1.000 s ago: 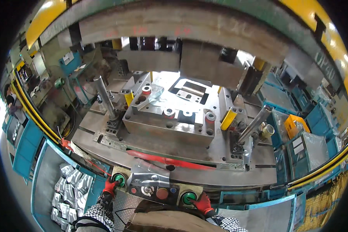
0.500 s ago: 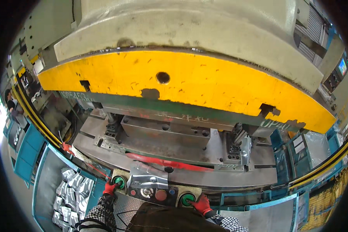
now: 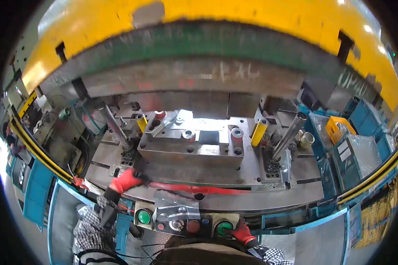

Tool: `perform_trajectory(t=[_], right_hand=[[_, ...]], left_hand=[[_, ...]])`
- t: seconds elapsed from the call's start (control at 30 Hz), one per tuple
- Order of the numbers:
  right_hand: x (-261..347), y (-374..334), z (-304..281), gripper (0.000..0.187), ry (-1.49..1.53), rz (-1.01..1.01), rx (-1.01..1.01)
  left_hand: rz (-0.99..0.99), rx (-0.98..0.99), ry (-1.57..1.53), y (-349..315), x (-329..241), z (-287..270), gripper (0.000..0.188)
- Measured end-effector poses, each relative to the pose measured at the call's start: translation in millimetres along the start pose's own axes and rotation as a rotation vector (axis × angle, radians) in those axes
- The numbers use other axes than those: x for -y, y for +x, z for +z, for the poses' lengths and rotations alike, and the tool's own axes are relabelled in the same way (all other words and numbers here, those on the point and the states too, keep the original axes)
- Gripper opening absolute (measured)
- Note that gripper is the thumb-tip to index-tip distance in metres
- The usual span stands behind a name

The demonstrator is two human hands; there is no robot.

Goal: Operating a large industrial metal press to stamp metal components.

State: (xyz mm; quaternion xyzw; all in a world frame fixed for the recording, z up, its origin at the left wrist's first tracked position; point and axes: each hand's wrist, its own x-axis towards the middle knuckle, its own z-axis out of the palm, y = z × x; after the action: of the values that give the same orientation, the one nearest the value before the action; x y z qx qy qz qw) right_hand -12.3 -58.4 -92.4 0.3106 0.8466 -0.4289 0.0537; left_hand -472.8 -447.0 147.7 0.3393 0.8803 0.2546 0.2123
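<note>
My left hand, in a red glove with dark fingertips, is off its button and reaches over the front edge of the press bed. Its fingers look stretched to the right, somewhat blurred, with nothing visible in them. My right hand, also red-gloved, rests with its fingers extended on the right green button of the control box. The left green button is uncovered. A bent, shiny sheet-metal part lies on the box between the buttons. Another silvery formed part sits on the lower die.
The yellow press ram and its green upper die plate hang above. Guide posts stand at both sides. A red bar lies along the bed's front. Blue bins flank me; an orange crate sits far right.
The ram and upper die have risen, exposing the lower die and the part on it. My left hand has left the green button and moved up toward the bed. My right hand stays put.
</note>
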Motion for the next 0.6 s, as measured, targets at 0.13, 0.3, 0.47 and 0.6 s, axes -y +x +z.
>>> perform_trajectory(t=[0.13,0.3,0.47,0.6], right_hand=[[-34.4,11.1,19.2,0.091,0.160,-0.044,0.043],[-120.2,13.6,14.4,0.080,0.446,0.088,-0.007],[-134.4,-53.3,-72.9,0.051,0.922,0.236,-0.202],[-159.1,-44.2,-149.3,0.058,0.768,0.311,-0.626]], left_hand=[[0.574,-0.031,-0.147,77.0,-201.2,-58.2,0.085],[0.752,0.116,0.499,259.6,-262.9,-40.3,0.119],[0.504,0.457,0.528,351.9,-240.6,-20.1,0.127],[0.481,0.532,0.379,368.4,-224.9,-23.8,0.126]])
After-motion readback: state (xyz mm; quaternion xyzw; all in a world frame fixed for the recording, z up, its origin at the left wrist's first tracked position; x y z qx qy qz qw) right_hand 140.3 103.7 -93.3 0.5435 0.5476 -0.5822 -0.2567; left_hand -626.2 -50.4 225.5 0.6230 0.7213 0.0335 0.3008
